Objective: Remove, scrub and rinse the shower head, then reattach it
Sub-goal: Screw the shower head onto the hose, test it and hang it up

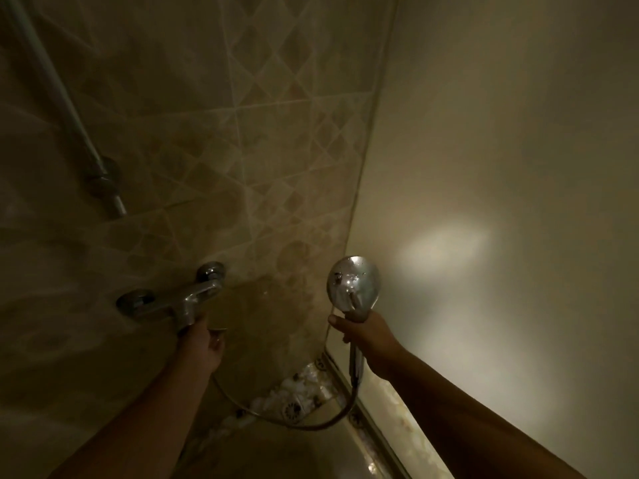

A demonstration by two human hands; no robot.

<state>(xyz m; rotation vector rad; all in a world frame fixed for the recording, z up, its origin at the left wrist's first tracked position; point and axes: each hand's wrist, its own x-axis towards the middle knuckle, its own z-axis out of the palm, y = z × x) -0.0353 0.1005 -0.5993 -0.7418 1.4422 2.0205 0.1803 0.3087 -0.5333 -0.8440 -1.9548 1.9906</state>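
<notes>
— How is the shower head (353, 283) being held?

— Its handle is being gripped by the right hand (363, 335), the grip wrapped round it, near the wall corner. The mixer tap (188, 299) lever is being grasped by the left hand (202, 342).

— What is being risked?

— If water is being turned on, spray could be thrown about; a wet handle could be let slip. The hose (311, 423) is being left slack above the floor drain (292, 409), and room is being closed in by walls on both sides.

Shower floor (276, 454) dimly seen; round drain (292, 410) set in it, hose (311, 425) looped just beside the drain.
</notes>
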